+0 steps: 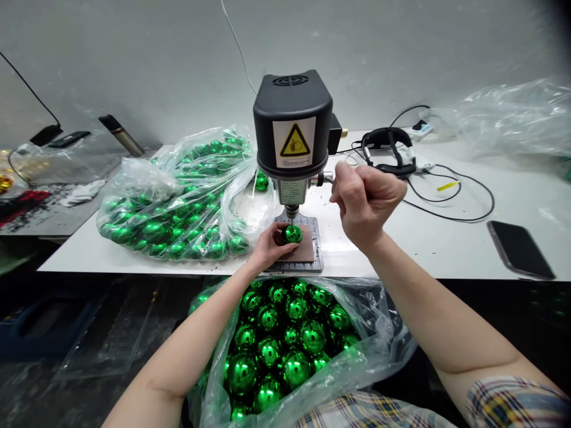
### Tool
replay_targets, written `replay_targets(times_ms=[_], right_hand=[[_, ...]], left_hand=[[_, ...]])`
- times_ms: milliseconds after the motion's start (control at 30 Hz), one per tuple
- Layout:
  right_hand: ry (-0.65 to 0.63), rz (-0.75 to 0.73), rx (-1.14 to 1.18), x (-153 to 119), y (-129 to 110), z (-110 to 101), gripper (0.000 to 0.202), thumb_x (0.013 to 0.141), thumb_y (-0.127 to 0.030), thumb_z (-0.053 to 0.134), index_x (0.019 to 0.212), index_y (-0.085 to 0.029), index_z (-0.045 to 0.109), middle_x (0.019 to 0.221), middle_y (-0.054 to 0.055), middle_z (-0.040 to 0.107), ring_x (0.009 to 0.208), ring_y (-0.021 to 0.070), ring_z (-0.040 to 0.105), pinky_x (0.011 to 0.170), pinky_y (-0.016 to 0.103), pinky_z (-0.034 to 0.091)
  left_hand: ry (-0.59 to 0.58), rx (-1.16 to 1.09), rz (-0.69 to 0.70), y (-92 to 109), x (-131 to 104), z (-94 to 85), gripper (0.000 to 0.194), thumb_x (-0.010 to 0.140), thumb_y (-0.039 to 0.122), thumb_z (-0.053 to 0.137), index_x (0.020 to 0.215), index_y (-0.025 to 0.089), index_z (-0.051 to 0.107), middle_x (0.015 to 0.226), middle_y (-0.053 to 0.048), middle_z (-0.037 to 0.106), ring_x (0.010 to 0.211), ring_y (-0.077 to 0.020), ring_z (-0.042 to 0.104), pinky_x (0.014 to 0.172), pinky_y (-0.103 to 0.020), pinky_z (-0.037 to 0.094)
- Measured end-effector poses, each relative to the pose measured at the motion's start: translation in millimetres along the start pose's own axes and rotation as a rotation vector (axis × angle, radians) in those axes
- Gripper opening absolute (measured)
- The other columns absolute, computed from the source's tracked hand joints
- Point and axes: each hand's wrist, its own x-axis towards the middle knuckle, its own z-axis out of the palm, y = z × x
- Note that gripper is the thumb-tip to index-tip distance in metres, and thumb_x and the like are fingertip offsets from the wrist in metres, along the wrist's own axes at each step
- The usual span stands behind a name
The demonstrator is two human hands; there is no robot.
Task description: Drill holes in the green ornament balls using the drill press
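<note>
Beyond my plaid sleeve [517, 401], my left hand [266, 246] pinched a green ball [294, 237], my right hand [366, 201] clenched the lever [328, 177]; too weak pinch risked slipping.

Grey wall behind 1 white table [428, 249].

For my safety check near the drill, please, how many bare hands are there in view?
2. The left hand holds a green ball under the drill press; the right hand grips its side lever. No other hand shows.
</note>
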Motion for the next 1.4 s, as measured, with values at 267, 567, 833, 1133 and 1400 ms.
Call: replay_targets(times_ms=[267,567,833,1133,1400], right_hand=[[-0.073,-0.197,-0.005,-17,13,-8,0.049,0.086,-0.012,0.060,0.046,-0.019,0.032,0.039,-0.005,0.035,0.034,0.0066,0.037,0.038,0.027,0.022],[-0.164,-0.319,0.001,-22,25,-12,0.047,0.082,-0.008,0.056,0.045,-0.019,0.029,0.039,-0.006,0.031,0.034,0.0061,0.032,0.039,0.027,0.022],[0.051,0.075,0.014,16,9,5,0.045,0.092,-0.032,0.062,0.051,-0.021,0.048,0.043,-0.005,0.040,0.037,0.0077,0.037,0.037,0.027,0.027],[-0.007,0.386,0.094,67,34,16,0.051,0.086,-0.057,0.066,0.054,-0.022,0.047,0.044,-0.004,0.037,0.035,0.0067,0.027,0.033,0.028,0.019],[0.031,0.371,0.057,60,8,20,0.052,0.090,-0.054,0.063,0.053,-0.022,0.046,0.044,-0.006,0.032,0.036,0.0050,0.026,0.035,0.026,0.020]], left_hand=[[-0.007,0.029,0.002,2,-1,0.7,0.059,0.065,0.031,0.086,0.117,0.016,0.062,0.077,0.000,0.061,0.067,-0.0141,0.053,0.062,-0.027,0.040],[0.012,0.039,0.025,-1,0,0.3,0.060,0.065,0.030,0.086,0.118,0.016,0.061,0.086,-0.002,0.066,0.069,-0.0129,0.054,0.064,-0.026,0.043],[0.032,-0.019,-0.008,-1,3,1.9,0.059,0.062,0.027,0.087,0.115,0.015,0.062,0.088,-0.003,0.066,0.071,-0.0124,0.055,0.066,-0.026,0.044],[-0.546,0.189,-0.099,76,-100,-40.3,0.045,0.066,0.041,0.085,0.102,0.019,0.070,0.072,-0.004,0.068,0.058,-0.0160,0.058,0.052,-0.027,0.041],[-0.867,0.927,-0.013,104,-145,-34.5,0.059,0.073,0.067,0.071,0.102,0.015,0.069,0.085,-0.012,0.073,0.078,-0.0288,0.069,0.066,-0.033,0.049]])
